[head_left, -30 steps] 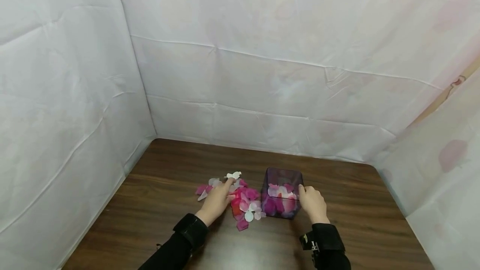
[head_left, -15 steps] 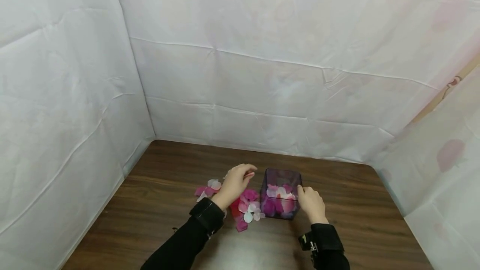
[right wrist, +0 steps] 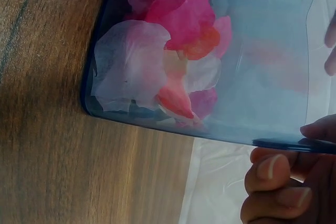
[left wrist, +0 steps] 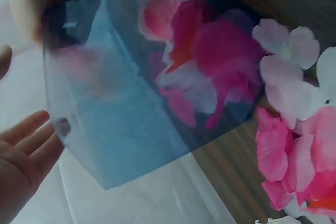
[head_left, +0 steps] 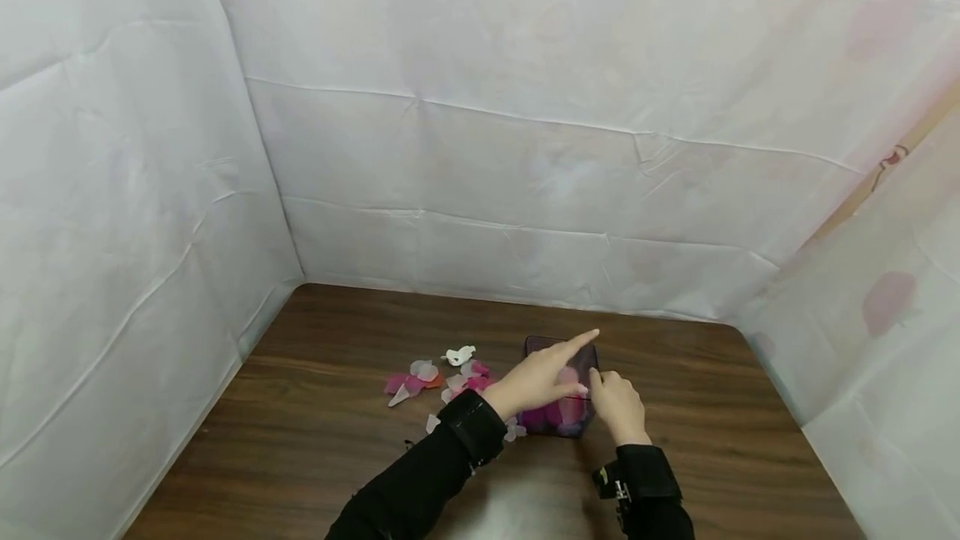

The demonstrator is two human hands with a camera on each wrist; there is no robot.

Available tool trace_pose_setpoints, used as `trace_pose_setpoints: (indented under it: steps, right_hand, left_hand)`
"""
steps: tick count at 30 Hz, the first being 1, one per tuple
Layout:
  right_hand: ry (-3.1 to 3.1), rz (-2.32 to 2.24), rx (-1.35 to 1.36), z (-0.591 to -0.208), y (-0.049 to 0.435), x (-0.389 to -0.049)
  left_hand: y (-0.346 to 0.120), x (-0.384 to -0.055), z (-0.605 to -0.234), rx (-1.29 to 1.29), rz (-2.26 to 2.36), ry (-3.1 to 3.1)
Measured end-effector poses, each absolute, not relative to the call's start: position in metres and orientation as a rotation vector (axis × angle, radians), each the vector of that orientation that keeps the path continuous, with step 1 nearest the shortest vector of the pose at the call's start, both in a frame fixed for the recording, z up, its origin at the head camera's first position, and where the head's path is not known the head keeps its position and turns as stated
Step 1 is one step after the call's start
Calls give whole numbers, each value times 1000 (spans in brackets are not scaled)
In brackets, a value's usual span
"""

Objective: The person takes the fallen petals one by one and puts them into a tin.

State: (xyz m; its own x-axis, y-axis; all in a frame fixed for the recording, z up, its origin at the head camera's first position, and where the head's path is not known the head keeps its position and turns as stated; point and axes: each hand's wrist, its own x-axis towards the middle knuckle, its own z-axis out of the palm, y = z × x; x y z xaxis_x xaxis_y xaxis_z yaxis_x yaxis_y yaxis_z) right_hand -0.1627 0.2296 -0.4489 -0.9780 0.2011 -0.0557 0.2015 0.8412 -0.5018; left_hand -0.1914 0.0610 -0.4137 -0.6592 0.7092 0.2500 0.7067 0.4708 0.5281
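A see-through purple box (head_left: 536, 345) with an open top stands on the table, holding pink, white and red artificial flower petals (left wrist: 226, 51) in its lower part. Over its top reaches my left hand (head_left: 536, 377), fingers extended and spread, with nothing held in them. Inside the box, a blurred pink patch (left wrist: 86, 69) shows below the opening in the left wrist view. My right hand (head_left: 619, 407) pinches the box's right rim, thumb on one side and curled fingers (right wrist: 270, 169) on the other. Left of the box lie loose petals (head_left: 472, 380), partly hidden by my left forearm.
A white petal piece (head_left: 459, 356) lies behind the loose pile, and a smaller pink and white group (head_left: 412, 382) sits at its left. White cloth walls (head_left: 450, 148) enclose the brown wooden table (head_left: 300, 423) at the back and sides.
My left hand has lifted from the loose petals and moved right to above the box, its fingers spreading open. The right hand stays on the box rim.
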Motion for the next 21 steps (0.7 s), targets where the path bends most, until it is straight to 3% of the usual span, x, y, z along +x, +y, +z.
trace_pose_setpoints:
  steps: [11,15,21]
  right_hand:
    - [3008,-822,338,-451,224,-165]
    - [3024,-826,338,-452,221,-166]
    - [3035,-832,350,-451,222,-167]
  left_hand:
    - [38,-188,-418,1316,957,2773]
    - [8,-191,-426,1263,978,2925]
    - [-58,-195,-458,976,938,2977]
